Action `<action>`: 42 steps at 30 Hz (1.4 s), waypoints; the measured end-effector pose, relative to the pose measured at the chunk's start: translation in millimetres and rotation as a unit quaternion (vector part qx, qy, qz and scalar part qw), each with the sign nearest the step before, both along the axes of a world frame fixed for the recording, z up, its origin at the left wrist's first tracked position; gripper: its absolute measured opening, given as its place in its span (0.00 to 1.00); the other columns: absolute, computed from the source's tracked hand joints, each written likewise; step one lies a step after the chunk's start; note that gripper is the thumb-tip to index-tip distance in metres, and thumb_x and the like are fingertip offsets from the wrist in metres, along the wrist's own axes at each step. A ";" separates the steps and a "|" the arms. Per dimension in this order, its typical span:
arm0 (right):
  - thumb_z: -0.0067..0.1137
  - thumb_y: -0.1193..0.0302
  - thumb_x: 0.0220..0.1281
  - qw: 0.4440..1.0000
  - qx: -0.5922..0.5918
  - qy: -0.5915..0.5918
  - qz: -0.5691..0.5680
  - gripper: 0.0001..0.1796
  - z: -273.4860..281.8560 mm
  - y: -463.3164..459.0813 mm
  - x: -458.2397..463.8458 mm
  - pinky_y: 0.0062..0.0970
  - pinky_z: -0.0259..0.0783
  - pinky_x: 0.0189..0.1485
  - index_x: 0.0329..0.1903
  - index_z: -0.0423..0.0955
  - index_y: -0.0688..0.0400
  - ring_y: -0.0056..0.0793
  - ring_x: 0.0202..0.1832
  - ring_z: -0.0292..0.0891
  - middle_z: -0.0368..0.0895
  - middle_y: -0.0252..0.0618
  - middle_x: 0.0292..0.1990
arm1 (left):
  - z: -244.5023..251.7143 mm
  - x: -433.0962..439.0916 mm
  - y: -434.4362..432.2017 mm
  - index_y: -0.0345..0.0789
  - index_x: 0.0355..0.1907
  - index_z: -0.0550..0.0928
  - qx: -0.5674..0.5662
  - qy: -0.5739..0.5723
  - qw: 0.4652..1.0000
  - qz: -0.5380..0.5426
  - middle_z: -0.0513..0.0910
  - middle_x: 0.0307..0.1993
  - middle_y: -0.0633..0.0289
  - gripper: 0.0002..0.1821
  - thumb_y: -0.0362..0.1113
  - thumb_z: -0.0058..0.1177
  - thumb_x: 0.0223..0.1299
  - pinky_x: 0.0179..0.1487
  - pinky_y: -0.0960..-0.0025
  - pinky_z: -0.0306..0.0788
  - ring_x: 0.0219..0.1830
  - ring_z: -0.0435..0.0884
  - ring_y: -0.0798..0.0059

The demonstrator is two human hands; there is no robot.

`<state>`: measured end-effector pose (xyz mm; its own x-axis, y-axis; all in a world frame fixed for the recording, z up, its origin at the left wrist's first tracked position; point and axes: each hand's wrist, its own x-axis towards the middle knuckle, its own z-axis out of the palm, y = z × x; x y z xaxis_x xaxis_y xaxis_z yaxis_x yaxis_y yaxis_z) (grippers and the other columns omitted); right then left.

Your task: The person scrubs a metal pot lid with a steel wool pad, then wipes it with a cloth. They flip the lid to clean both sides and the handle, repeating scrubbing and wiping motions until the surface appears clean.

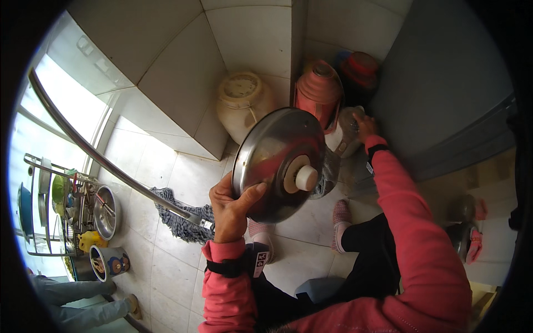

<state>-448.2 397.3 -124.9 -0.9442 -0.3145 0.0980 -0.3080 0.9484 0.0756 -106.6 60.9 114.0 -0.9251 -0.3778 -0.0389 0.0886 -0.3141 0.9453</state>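
My left hand [233, 208] grips a domed stainless steel lid [266, 166] by its rim, thumb on the outer face. The lid is tilted, its cream knob [306, 178] turned towards me. My right hand [365, 125] reaches out to a pale rounded container [349, 135] on the floor, fingers touching its top. How firmly they hold it is not clear. Just left of that container stands a pink thermos flask [318, 93]. A metal pole [112, 166] ends beside my left wrist; whether the hand touches it cannot be seen.
A cream jar [243, 102] stands by the tiled wall, a red-topped container [360, 68] in the corner. A dark grey panel [441, 100] rises at right. Grey mop strands [183, 216] lie on the tiles. At left are a dish rack [62, 200], a steel basin [105, 212], a bucket [110, 263] and another person's legs [79, 297].
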 end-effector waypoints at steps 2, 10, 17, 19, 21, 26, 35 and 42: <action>0.63 0.73 0.46 1.000 -0.009 0.012 -0.007 0.39 13.9 -5.3 3.2 0.42 0.66 0.57 0.65 0.64 0.46 0.51 0.53 0.71 0.76 0.49 0.49 | -3.4 1.9 -2.7 0.28 0.44 0.81 0.035 0.005 0.999 -0.001 0.84 0.32 0.64 0.15 0.29 0.63 0.51 0.39 0.78 0.74 0.31 0.80 0.82; 0.63 0.71 0.47 0.882 -0.439 0.165 0.051 0.26 144.1 -67.7 45.5 0.35 0.73 0.44 0.54 0.75 0.57 0.38 0.41 0.78 0.81 0.47 0.39 | -23.8 0.2 -4.0 0.27 0.47 0.79 0.133 0.033 0.990 -0.038 0.83 0.37 0.62 0.17 0.29 0.59 0.53 0.43 0.78 0.73 0.36 0.80 0.80; 0.54 0.77 0.54 0.691 -0.687 -0.061 0.218 0.22 261.2 -105.3 172.5 0.24 0.72 0.51 0.54 0.74 0.64 0.22 0.46 0.76 0.81 0.35 0.44 | -19.0 5.6 18.3 0.29 0.43 0.81 0.104 0.048 0.993 -0.018 0.84 0.33 0.64 0.13 0.26 0.59 0.54 0.38 0.79 0.73 0.31 0.79 0.83; 0.52 0.78 0.53 0.664 -0.678 -0.075 0.307 0.23 276.3 -120.1 200.4 0.25 0.69 0.56 0.55 0.73 0.64 0.23 0.51 0.74 0.78 0.36 0.50 | -15.9 6.2 28.4 0.30 0.41 0.82 0.053 0.029 0.998 -0.004 0.83 0.31 0.66 0.11 0.26 0.60 0.53 0.36 0.80 0.72 0.29 0.78 0.84; 0.51 0.79 0.53 0.622 -0.678 -0.156 0.360 0.23 279.9 -135.2 223.0 0.27 0.68 0.58 0.55 0.73 0.64 0.26 0.54 0.73 0.77 0.38 0.52 | -14.4 6.0 37.6 0.30 0.40 0.83 0.027 0.029 0.999 0.011 0.83 0.30 0.67 0.10 0.26 0.60 0.54 0.34 0.81 0.72 0.27 0.77 0.85; 0.53 0.75 0.54 0.759 -0.482 0.000 0.438 0.22 272.9 -161.4 243.3 0.35 0.65 0.61 0.55 0.73 0.63 0.39 0.56 0.72 0.75 0.47 0.56 | -15.5 0.8 43.6 0.29 0.39 0.83 0.015 0.042 0.998 0.033 0.82 0.29 0.68 0.09 0.27 0.61 0.54 0.33 0.81 0.71 0.28 0.76 0.86; 0.63 0.80 0.53 0.744 -0.587 -0.043 0.315 0.24 249.8 -173.8 234.3 0.25 0.73 0.50 0.55 0.73 0.62 0.25 0.47 0.77 0.80 0.41 0.46 | -8.1 -6.2 45.8 0.30 0.38 0.83 -0.124 0.035 0.988 0.088 0.81 0.25 0.71 0.10 0.31 0.63 0.53 0.31 0.81 0.69 0.26 0.73 0.89; 0.66 0.78 0.55 0.682 -0.676 -0.099 0.262 0.22 262.2 -177.5 247.6 0.18 0.73 0.44 0.54 0.73 0.64 0.17 0.40 0.76 0.81 0.35 0.39 | -5.9 -8.4 51.4 0.30 0.34 0.82 -0.160 0.054 0.981 0.099 0.78 0.21 0.74 0.08 0.29 0.64 0.52 0.28 0.82 0.67 0.24 0.70 0.92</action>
